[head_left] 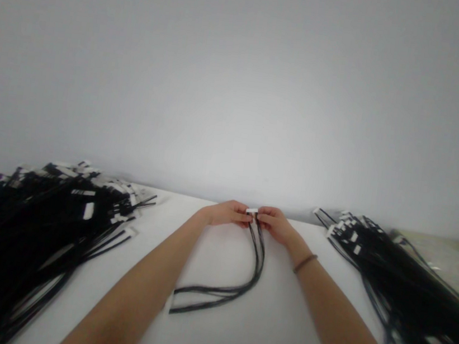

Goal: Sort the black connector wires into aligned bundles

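Note:
Between my two hands is one black cable harness [258, 263] with a white connector [252, 210] at its upper end. My left hand [230, 214] pinches the connector's left side, and my right hand [272, 221] pinches its right side. From there the black wires hang down and curve left over the white table. Their other end, with a second white connector [172, 301], lies beside my left forearm. My fingertips partly cover the held connector.
A large heap of black cable harnesses [4, 244] with white connectors covers the table's left side. Another bundle of harnesses [394, 272] lies on the right, beside clear plastic wrapping [450, 260]. The white table [207, 338] meets a plain pale wall [241, 83] at the back.

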The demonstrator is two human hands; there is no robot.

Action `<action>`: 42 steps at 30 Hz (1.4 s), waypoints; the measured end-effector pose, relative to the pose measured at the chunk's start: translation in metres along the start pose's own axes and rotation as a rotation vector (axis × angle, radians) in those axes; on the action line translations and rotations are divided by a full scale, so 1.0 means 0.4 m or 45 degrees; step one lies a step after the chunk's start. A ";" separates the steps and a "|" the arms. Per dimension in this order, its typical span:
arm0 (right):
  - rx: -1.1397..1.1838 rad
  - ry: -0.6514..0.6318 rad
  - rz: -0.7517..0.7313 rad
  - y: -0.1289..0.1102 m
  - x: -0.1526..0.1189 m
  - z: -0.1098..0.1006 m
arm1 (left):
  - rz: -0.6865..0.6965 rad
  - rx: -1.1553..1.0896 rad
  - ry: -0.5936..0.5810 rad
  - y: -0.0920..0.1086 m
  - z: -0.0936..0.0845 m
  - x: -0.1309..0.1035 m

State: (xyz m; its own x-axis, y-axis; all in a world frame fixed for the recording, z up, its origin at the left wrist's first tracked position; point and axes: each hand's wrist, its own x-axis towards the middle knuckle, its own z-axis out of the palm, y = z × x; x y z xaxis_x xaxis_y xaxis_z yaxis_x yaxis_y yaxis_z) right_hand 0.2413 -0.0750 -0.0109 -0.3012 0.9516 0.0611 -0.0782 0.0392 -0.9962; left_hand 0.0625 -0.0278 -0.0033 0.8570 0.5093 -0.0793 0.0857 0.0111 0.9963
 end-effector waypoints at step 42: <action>-0.069 0.046 -0.140 0.032 0.016 0.004 | 0.124 -0.509 0.064 -0.016 -0.015 -0.009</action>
State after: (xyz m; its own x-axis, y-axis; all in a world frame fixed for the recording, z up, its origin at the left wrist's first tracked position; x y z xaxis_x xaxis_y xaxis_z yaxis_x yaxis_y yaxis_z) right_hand 0.2369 -0.0689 -0.0230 -0.2591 0.9509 0.1692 -0.0571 0.1598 -0.9855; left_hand 0.0558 -0.0247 -0.0090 0.8245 0.5658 0.0082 -0.2076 0.2891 0.9345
